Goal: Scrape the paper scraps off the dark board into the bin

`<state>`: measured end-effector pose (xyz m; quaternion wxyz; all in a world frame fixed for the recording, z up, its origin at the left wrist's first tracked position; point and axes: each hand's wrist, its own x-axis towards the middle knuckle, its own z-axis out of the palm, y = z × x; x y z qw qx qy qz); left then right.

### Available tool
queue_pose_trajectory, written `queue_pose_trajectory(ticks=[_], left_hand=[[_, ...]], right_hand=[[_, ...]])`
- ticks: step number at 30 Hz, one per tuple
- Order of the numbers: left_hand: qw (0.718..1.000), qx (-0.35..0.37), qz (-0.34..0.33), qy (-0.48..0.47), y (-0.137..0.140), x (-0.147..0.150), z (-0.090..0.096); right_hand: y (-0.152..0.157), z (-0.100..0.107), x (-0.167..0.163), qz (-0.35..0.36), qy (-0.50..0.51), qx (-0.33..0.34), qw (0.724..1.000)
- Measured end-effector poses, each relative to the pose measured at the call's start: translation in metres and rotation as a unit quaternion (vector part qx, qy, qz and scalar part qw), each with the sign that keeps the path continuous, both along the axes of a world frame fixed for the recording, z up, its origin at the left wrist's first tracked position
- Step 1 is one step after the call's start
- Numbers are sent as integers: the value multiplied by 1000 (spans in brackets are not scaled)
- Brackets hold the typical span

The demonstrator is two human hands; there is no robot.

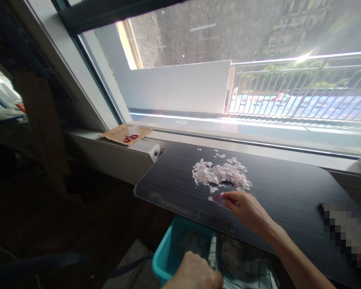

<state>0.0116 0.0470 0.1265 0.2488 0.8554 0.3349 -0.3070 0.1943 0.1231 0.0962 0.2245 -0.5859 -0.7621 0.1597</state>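
Observation:
My right hand (239, 204) is over the dark table, its fingers closed in a pinch on a thin pink see-through piece (219, 200). A small white scrap shows at the fingertips. Just beyond lies a loose heap of small whitish paper-like scraps (213, 174), with a few strays around it. My left hand (195, 273) is low in front, closed, above the edge of a teal bin (161, 261). Its fingers are turned away, so what it holds, if anything, is hidden. Pale scraps lie blurred inside the bin.
The black wood-grain table (168, 180) stands against a window. Red-handled scissors (130, 138) and a brown envelope (114, 134) lie on the sill at left. Beside the bin is a checked cloth lining (258, 275). A pixelated object (345, 228) sits at the table's right.

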Motion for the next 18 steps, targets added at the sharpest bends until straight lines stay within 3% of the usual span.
queue_pose_trajectory(ticks=[5, 9, 18], left_hand=[[1000, 20, -1, -21, 1, -3, -2], [998, 44, -6, -36, 0, -6, -8], [999, 21, -4, -25, 2, -6, -5]], right_hand=[[3, 5, -2, -14, -13, 2, 1000], [2, 8, -6, 29, -4, -26, 999], [-1, 11, -11, 32, 3, -38, 999]])
